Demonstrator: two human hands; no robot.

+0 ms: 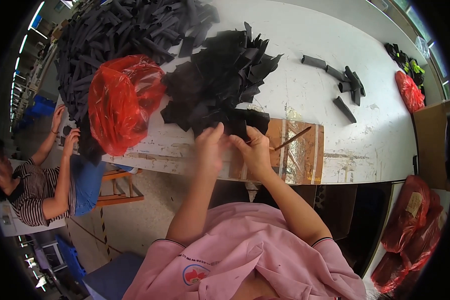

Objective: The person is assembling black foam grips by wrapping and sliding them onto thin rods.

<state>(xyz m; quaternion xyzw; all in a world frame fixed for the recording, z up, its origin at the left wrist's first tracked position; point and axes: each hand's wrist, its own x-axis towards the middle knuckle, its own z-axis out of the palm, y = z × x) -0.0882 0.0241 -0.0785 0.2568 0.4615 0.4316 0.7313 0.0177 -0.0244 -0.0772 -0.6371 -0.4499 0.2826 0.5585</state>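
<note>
My left hand (210,147) is smeared by motion at the near edge of a heap of flat black fabric pieces (220,70). Close beside it, my right hand (255,152) has its fingers bent and closed at the edge of a black fabric piece (255,118). A thin brown stick (293,138) slants out from beside the right hand, over a taped cardboard sheet (312,155); whether the hand grips the stick is hidden. Both hands are above the table's front edge, and what lies between their fingertips is hard to make out.
A big pile of dark grey fabric tubes (115,35) covers the far left. A red plastic bag (125,102) stands before it. Several loose tubes (352,82) lie on the white table (305,30). Another person (40,192) works at the left; red bags (410,225) are at right.
</note>
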